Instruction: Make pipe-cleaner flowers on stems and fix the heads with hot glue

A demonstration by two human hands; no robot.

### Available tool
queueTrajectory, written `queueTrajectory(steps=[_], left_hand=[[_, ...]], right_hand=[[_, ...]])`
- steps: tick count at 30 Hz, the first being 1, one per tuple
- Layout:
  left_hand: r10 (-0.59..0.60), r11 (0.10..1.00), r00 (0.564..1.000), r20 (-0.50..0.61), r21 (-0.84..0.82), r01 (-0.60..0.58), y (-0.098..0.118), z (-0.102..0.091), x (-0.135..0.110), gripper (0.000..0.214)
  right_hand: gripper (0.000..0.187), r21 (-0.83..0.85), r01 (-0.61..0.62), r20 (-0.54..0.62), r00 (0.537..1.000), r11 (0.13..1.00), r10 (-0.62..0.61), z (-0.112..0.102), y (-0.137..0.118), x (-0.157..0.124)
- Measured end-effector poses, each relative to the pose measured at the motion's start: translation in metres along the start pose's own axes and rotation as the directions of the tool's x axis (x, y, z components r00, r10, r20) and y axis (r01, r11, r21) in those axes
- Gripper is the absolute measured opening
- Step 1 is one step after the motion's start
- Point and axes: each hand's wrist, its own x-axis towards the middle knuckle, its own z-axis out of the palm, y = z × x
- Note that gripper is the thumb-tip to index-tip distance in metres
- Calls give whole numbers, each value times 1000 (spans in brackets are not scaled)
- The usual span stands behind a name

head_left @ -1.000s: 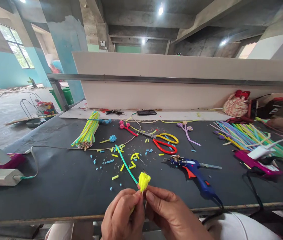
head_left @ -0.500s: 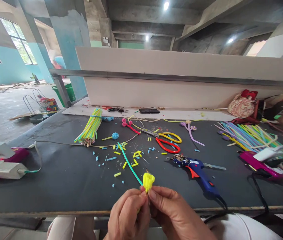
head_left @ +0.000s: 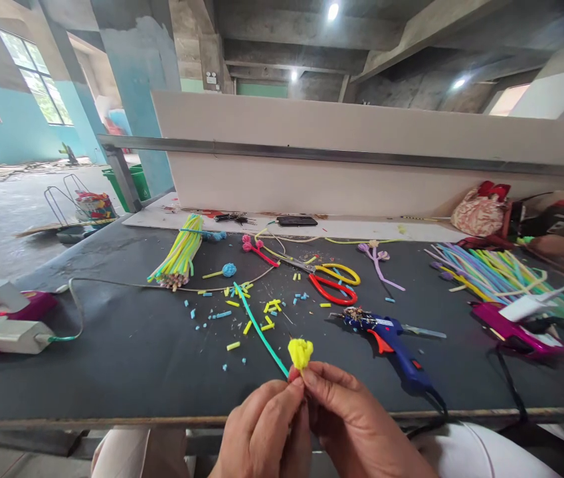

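Two hands, one fuzzy little thing in the head view: the left hand (head_left: 266,428) and right hand (head_left: 354,411) are close together at the near edge of the table (head_left: 112,378), fingertips of both pinched around the narrow bottom of a yellow flower (head_left: 300,352). Looks like fluffy craft wire to me, so I'd guess it's super light, soft and a bit springy, not slippery, and easy to squash if you grab the puffy top. Base is the spot to hold imo, seems tighter there. The flower sits just beyond the fingertips, puff pointing up, roughly between the hands. A green stem (head_left: 256,331) runs up to the left fingertips; can't tell if it's gripped or just behind them. Glue gun (head_left: 401,353) lies off to the right, well apart from the flower.
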Motion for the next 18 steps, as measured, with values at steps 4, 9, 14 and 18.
queueTrajectory(steps=[4,9,14,18], left_hand=[[-322,898,944,77,-291,330,4,-11,13,14],[-693,303,551,465,-505,808,2,-24,41,21],[-608,-28,386,694,-505,863,1,-21,43,31],[-583,-43,406,703,-526,849,1,-20,40,30]], right_hand=[[21,-39,5,117,993,999,0,-3,-6,3],[18,-76,-30,263,963,997,49,-6,-3,2],[26,-134,-18,307,950,991,59,-6,0,0],[29,-203,37,302,953,978,27,-8,0,-1]])
